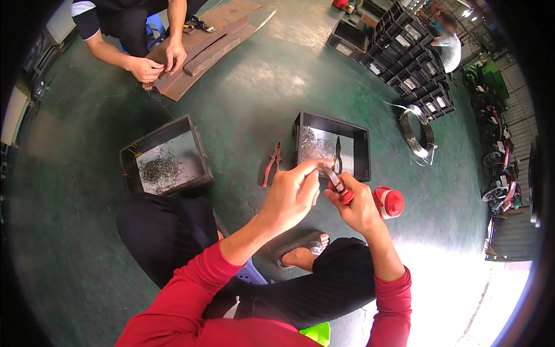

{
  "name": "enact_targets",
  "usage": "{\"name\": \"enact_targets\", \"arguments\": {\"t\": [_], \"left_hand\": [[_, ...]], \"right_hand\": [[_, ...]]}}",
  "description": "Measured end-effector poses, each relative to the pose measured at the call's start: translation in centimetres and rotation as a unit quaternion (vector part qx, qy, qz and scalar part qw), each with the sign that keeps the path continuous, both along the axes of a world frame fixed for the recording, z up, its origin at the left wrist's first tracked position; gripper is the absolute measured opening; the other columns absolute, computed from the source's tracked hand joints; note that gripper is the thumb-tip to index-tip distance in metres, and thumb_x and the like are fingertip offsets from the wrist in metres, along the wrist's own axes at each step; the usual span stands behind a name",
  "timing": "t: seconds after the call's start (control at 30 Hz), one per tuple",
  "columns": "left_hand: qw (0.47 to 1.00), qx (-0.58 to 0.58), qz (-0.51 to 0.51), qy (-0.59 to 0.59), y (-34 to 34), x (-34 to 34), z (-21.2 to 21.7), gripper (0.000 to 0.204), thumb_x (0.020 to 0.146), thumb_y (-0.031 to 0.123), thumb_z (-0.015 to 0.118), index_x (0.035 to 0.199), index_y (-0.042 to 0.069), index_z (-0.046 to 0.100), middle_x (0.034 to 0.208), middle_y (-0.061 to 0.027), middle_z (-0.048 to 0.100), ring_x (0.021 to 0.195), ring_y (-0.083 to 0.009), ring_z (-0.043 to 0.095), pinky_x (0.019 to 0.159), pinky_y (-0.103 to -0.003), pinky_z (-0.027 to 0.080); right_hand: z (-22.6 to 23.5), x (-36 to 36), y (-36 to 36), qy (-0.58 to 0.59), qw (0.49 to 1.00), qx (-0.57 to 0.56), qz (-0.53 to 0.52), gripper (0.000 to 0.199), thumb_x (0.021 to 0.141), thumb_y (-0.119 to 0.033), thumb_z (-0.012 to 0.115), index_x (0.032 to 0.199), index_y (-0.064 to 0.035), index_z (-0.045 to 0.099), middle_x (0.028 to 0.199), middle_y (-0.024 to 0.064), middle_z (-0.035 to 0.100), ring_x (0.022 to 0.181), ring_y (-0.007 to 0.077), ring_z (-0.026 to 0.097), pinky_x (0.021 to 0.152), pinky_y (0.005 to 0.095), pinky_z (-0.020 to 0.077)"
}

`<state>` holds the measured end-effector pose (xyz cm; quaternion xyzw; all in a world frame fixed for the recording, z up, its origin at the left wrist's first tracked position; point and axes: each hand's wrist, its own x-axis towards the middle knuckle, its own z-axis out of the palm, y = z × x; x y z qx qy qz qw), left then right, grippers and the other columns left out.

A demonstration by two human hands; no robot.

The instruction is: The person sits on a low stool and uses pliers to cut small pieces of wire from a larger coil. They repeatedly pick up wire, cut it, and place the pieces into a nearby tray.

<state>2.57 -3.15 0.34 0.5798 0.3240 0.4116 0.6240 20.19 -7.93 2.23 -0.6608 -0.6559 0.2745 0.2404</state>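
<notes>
My right hand [359, 209] is wrapped round red-handled pliers [342, 189], whose metal jaws point up and to the left. Against the tip of those jaws, my left hand [289, 195] pinches with thumb and forefinger; whatever it holds there is too small to make out. Just beyond both hands stands a black plastic bin [362, 151] with small bent metal pieces [312, 143] on a pale bottom. Dark pliers [338, 151] rest inside it. Another pair of red-handled pliers [273, 163] lies on the floor left of this bin.
A second black bin [199, 144] with many small metal pieces sits at left. Beside my right hand is a red jug [390, 203]. Farther right are a wire coil [417, 133] and stacked black crates [404, 58]. A co-worker's hands [159, 66] work over cardboard [222, 43].
</notes>
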Motion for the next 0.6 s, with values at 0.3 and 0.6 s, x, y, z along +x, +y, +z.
{"name": "enact_targets", "arguments": {"t": [0.3,0.6], "left_hand": [[0.999,0.02,0.031,0.0,-0.6,0.4,-0.2,0.028,0.099,0.009,0.041,0.118,0.006,0.061,0.055,0.0009,0.046,0.05,-0.0042,0.043,0.047,-0.023,0.036],[0.999,-0.019,0.021,0.031,-0.3,0.1,-0.1,0.03,0.098,0.008,0.04,0.119,0.006,0.06,0.056,0.0,0.052,0.05,-0.005,0.047,0.048,-0.023,0.039]], "right_hand": [[-0.6,-0.2,0.0,-0.01,0.999,0.041,-0.001,0.023,0.082,-0.01,0.07,0.084,-0.0004,0.05,0.067,0.0137,0.056,0.056,0.0266,0.049,0.057,0.0342,0.0427],[-1.2,0.0,0.3,-0.028,0.999,0.042,0.003,0.024,0.08,-0.012,0.071,0.085,0.0005,0.052,0.071,0.0179,0.058,0.063,0.0354,0.055,0.059,0.0384,0.044]]}}
